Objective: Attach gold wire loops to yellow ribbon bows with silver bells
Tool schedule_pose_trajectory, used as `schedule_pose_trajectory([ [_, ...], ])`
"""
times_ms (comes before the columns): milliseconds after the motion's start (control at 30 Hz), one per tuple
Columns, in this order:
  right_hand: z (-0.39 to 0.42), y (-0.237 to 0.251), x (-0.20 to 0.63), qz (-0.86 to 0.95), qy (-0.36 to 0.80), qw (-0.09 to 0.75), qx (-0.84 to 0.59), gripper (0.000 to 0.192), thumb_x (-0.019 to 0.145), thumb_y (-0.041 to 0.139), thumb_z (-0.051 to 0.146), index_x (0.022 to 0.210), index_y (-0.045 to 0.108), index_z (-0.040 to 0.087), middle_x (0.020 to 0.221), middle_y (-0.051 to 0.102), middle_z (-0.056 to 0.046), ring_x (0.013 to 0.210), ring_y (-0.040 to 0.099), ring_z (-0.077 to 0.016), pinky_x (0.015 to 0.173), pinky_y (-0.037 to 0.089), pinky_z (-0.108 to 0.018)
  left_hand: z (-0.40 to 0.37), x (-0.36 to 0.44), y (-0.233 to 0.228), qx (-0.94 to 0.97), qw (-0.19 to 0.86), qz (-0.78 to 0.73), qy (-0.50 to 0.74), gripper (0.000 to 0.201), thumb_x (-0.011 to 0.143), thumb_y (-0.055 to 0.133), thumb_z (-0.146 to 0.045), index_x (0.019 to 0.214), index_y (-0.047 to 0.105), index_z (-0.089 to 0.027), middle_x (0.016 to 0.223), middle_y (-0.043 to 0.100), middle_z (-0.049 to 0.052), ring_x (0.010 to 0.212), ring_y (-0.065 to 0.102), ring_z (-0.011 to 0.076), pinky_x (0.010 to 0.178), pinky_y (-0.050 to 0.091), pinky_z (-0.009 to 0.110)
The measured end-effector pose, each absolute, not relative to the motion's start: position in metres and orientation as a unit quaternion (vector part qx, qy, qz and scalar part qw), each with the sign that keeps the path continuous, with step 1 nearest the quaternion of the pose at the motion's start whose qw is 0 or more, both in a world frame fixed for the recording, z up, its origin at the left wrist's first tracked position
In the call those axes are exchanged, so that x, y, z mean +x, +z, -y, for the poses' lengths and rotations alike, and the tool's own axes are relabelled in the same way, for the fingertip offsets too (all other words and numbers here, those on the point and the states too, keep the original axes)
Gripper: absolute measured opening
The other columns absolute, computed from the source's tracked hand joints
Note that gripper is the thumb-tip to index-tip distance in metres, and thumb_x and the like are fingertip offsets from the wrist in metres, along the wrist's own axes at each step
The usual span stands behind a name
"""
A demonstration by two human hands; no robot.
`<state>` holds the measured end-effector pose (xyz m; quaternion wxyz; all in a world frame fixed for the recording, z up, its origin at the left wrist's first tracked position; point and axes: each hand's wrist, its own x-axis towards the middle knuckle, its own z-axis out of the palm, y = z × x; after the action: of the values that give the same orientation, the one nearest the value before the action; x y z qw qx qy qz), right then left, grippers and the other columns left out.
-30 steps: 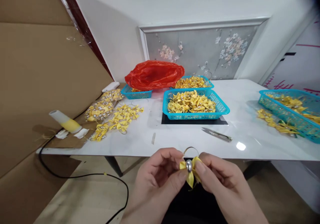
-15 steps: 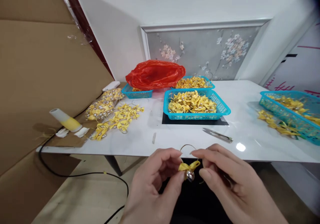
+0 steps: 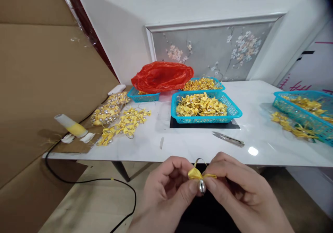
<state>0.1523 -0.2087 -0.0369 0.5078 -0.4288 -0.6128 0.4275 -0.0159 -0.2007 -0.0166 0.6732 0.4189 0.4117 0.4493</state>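
Observation:
Between my two hands, in front of the table edge, is a yellow ribbon bow [image 3: 195,173] with a small silver bell [image 3: 202,186] hanging under its middle. A thin cord loop stands up above the bow. My left hand [image 3: 169,188] pinches the bow's left side between thumb and forefinger. My right hand [image 3: 239,188] is closed on the bow's right side, thumb and forefinger near the bell. The other fingers of both hands are curled, and what lies behind them is hidden.
A blue basket [image 3: 206,119] full of yellow bows stands mid-table, with thread snips [image 3: 229,139] in front. Another blue basket [image 3: 299,104] is at right. Behind lies a red plastic bag [image 3: 162,77]. Loose bows [image 3: 127,123] lie at left, near a yellow-grey tube [image 3: 71,125].
My right hand has moved in to the bow and now pinches its right side; before, its fingertips were apart from the bow. The bell now hangs more upright, and the view has shifted slightly.

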Motion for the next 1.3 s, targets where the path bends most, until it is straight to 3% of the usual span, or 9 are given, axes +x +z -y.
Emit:
schedule_pose_trajectory([
  [100,0.206,-0.046,0.148,0.512,0.580,0.522,-0.359,0.026,0.089,0.068,0.039,0.071,0.069,0.020,0.067,0.051,-0.001,0.062,0.044,-0.0138,0.055,0.033,-0.026,0.198,-0.013,-0.019,0.389,0.700,-0.373,0.469,0.016,0.072,0.087,-0.023,0.081,0.073,-0.021,0.069,0.065,-0.003,0.066,0.057,0.0091,0.063,0.046,0.015],
  [200,0.203,-0.056,0.140,0.308,0.753,0.505,-0.288,0.029,0.078,0.080,0.041,0.068,0.065,0.019,0.059,0.037,0.005,0.053,0.027,-0.0082,0.051,0.025,-0.023,0.195,-0.013,-0.028,0.374,0.712,-0.340,0.487,0.022,0.069,0.089,-0.021,0.087,0.076,-0.024,0.068,0.062,-0.004,0.065,0.056,0.0083,0.062,0.046,0.014],
  [300,0.203,-0.060,0.134,0.220,0.820,0.469,-0.242,0.031,0.072,0.084,0.042,0.070,0.064,0.018,0.053,0.025,0.010,0.047,0.014,-0.0051,0.047,0.017,-0.021,0.194,-0.016,-0.035,0.382,0.699,-0.336,0.503,0.026,0.069,0.089,-0.020,0.092,0.078,-0.027,0.069,0.061,-0.004,0.068,0.059,0.0084,0.065,0.048,0.014],
  [467,0.204,-0.055,0.136,0.384,0.691,0.536,-0.295,0.030,0.085,0.075,0.041,0.068,0.066,0.018,0.063,0.043,0.003,0.057,0.031,-0.0092,0.052,0.024,-0.024,0.197,-0.023,-0.030,0.426,0.673,-0.355,0.490,0.038,0.071,0.088,-0.030,0.107,0.075,-0.032,0.079,0.067,-0.002,0.074,0.060,0.0107,0.068,0.049,0.016],
  [633,0.206,-0.050,0.143,0.497,0.610,0.514,-0.342,0.031,0.092,0.066,0.042,0.073,0.066,0.019,0.069,0.050,0.002,0.063,0.041,-0.0117,0.058,0.031,-0.025,0.199,-0.024,-0.023,0.433,0.649,-0.380,0.497,0.032,0.072,0.085,-0.040,0.100,0.077,-0.027,0.081,0.067,0.001,0.074,0.058,0.0125,0.066,0.049,0.018],
  [833,0.205,-0.051,0.143,0.529,0.591,0.493,-0.357,0.028,0.090,0.069,0.040,0.073,0.066,0.019,0.070,0.051,0.002,0.062,0.042,-0.0113,0.057,0.032,-0.024,0.196,-0.019,-0.024,0.392,0.675,-0.408,0.473,0.014,0.076,0.084,-0.025,0.085,0.074,-0.022,0.072,0.061,-0.003,0.065,0.051,0.0081,0.062,0.045,0.015],
  [1033,0.205,-0.060,0.136,0.365,0.726,0.504,-0.293,0.033,0.082,0.076,0.047,0.071,0.063,0.018,0.062,0.043,0.005,0.054,0.027,-0.0085,0.049,0.021,-0.023,0.197,-0.013,-0.027,0.332,0.710,-0.380,0.491,0.013,0.075,0.085,-0.026,0.079,0.073,-0.023,0.067,0.062,-0.005,0.063,0.052,0.0079,0.063,0.044,0.016],
  [1200,0.204,-0.054,0.145,0.528,0.586,0.483,-0.380,0.032,0.095,0.061,0.045,0.076,0.064,0.018,0.072,0.055,0.001,0.066,0.046,-0.0120,0.060,0.035,-0.025,0.199,-0.020,-0.026,0.447,0.642,-0.384,0.489,0.011,0.079,0.081,-0.035,0.082,0.079,-0.025,0.077,0.072,0.000,0.070,0.061,0.0117,0.068,0.049,0.018],
  [1300,0.203,-0.047,0.147,0.577,0.522,0.479,-0.408,0.030,0.095,0.060,0.039,0.074,0.064,0.019,0.069,0.054,0.001,0.060,0.046,-0.0110,0.054,0.036,-0.023,0.199,-0.024,-0.025,0.471,0.627,-0.384,0.488,0.001,0.080,0.080,-0.029,0.081,0.081,-0.028,0.076,0.073,-0.001,0.072,0.063,0.0129,0.070,0.051,0.020],
])
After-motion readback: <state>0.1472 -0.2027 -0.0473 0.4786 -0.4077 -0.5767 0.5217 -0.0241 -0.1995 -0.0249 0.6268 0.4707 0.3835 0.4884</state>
